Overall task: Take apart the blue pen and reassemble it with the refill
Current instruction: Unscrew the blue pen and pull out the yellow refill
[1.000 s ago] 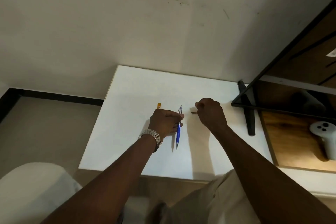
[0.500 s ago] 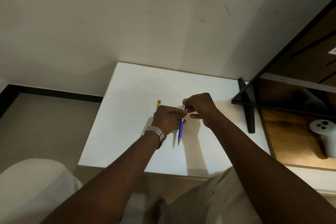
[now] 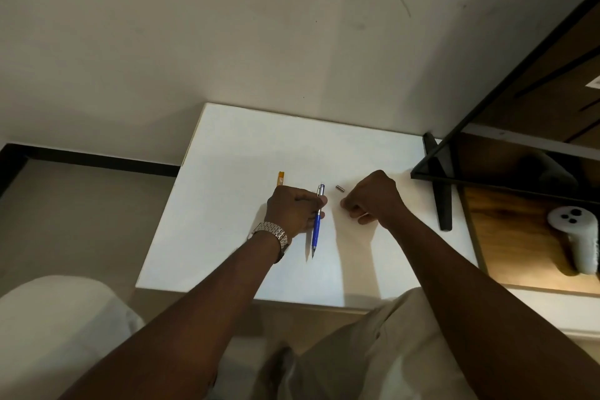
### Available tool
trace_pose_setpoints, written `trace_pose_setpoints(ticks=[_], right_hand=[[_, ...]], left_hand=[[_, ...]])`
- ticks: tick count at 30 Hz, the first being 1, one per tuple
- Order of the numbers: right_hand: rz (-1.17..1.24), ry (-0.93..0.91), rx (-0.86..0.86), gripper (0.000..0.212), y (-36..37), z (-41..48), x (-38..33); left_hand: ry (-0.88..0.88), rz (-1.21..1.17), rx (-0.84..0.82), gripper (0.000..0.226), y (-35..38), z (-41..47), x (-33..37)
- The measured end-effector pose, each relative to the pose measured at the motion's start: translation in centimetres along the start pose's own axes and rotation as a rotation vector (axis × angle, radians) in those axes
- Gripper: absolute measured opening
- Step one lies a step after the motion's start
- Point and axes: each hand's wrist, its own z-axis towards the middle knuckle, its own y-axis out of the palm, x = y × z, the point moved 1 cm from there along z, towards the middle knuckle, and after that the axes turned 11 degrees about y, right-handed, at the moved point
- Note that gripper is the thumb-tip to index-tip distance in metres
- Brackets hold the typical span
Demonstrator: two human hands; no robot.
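pen [image 3: 317, 224] | blue barrel, silver top | held upright, left hand [image 3: 292, 209]

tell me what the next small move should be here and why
Probably bring the right hand back to the top end of the blue pen. The left hand holds the pen steady, a small loose part lies on the white table, and the right hand is closed, perhaps on something thin.

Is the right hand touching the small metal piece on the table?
Apart. The head view shows white table between the right hand and the small metal piece.
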Motion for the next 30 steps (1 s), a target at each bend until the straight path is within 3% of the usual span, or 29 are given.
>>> trace_pose_setpoints(ticks=[8, 12, 16, 21, 30], right_hand=[[0.010, 0.033, -0.012, 0.025, -0.2, -0.3, -0.1], [0.187, -0.026, 0.002, 0.025, -1.2, -1.2, -0.4], [0.252, -0.048, -0.136, 0.031, -0.5, -3.0, -1.6], [0.241, -0.059, -0.242, 0.018, 1.1, -3.3, -1.9], [0.329, -0.042, -0.149, 0.013, 2.8, -1.8, -2.7]], left_hand=[[0.005, 0.015, 0.000, 0.019, 0.3, -0.3, 0.4], [0.005, 0.017, -0.002, 0.018, 0.3, -0.4, 0.5], [0.011, 0.017, 0.007, 0.022, 0.3, -0.5, 0.5], [0.015, 0.018, 0.017, 0.021, 0.2, -0.7, 0.6], [0.098, 0.139, 0.053, 0.012, 0.0, -0.4, 0.5]])
